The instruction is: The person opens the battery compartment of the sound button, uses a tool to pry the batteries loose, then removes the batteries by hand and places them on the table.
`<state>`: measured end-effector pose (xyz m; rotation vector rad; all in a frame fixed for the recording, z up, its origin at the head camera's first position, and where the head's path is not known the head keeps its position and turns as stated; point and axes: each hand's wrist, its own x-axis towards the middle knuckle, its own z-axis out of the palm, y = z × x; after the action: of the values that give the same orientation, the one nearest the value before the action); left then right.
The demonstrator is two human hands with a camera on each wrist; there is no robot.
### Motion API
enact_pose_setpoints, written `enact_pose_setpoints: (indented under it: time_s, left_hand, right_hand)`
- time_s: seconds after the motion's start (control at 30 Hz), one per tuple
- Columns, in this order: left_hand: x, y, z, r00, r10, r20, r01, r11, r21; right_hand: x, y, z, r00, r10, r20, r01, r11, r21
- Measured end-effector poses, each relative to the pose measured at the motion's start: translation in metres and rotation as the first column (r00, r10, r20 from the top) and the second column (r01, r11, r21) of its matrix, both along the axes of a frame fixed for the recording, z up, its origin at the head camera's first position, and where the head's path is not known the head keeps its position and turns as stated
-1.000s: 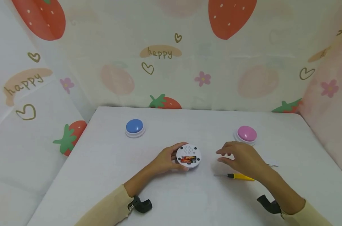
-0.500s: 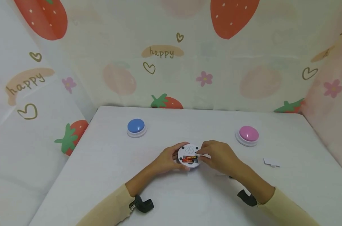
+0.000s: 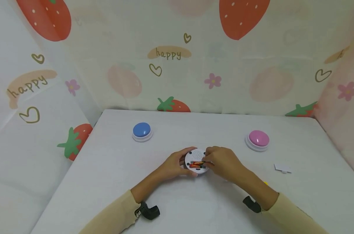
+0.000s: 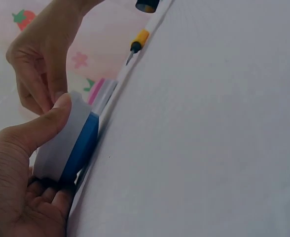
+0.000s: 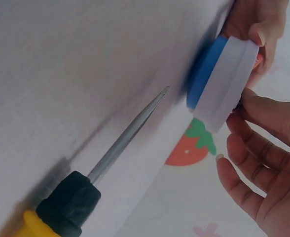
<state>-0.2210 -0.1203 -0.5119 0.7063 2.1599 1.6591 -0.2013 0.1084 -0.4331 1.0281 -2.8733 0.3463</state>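
My left hand [image 3: 173,166] grips a round white push button [image 3: 197,154] by its rim, bottom side up. Its blue dome [image 4: 84,147] faces the tabletop, thumb on one edge and fingers underneath. Red-and-black batteries [image 3: 196,165] lie in the open compartment in its base. The fingers of my right hand [image 3: 225,163] are at the right end of this compartment. Thumb and forefinger pinch a battery end there, mostly hidden behind the fingertips. Below my right forearm lies a screwdriver [image 5: 126,140] with a yellow and black handle, largely covered in the head view.
A blue-domed push button [image 3: 142,130] stands at the back left of the white table [image 3: 106,195], a pink-domed one [image 3: 258,139] at the back right. Nearer on the right lies a small white battery cover [image 3: 282,168]. Printed cloth walls [image 3: 238,97] enclose the table's back and sides.
My right hand has come left from above the screwdriver to the battery compartment, and its fingertips have closed in on a battery end. My left hand holds the button in nearly the same place.
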Motion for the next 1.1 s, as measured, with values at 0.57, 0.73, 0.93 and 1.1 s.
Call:
enact_pose_setpoints:
  time_s: [0.57, 0.73, 0.93, 1.1]
  left_hand:
    - [-0.003, -0.001, 0.001, 1.000, 0.010, -0.007, -0.010, 1.000, -0.005]
    - [0.001, 0.001, -0.002, 1.000, 0.014, 0.005, -0.014, 1.000, -0.019]
    - [0.001, 0.001, -0.002, 0.999, 0.035, 0.014, -0.035, 0.999, -0.018]
    - [0.001, 0.002, -0.001, 0.999, 0.043, 0.005, -0.043, 0.999, -0.032]
  right_hand:
    - [-0.001, 0.005, 0.005, 0.991, 0.029, -0.130, -0.033, 0.999, -0.024]
    - [0.006, 0.013, 0.006, 0.988, 0.012, -0.152, -0.020, 0.999, -0.049]
    - [0.006, 0.024, 0.011, 0.988, -0.035, -0.149, 0.024, 0.997, -0.075]
    - [0.007, 0.037, 0.013, 0.987, -0.075, -0.141, 0.065, 0.995, -0.072]
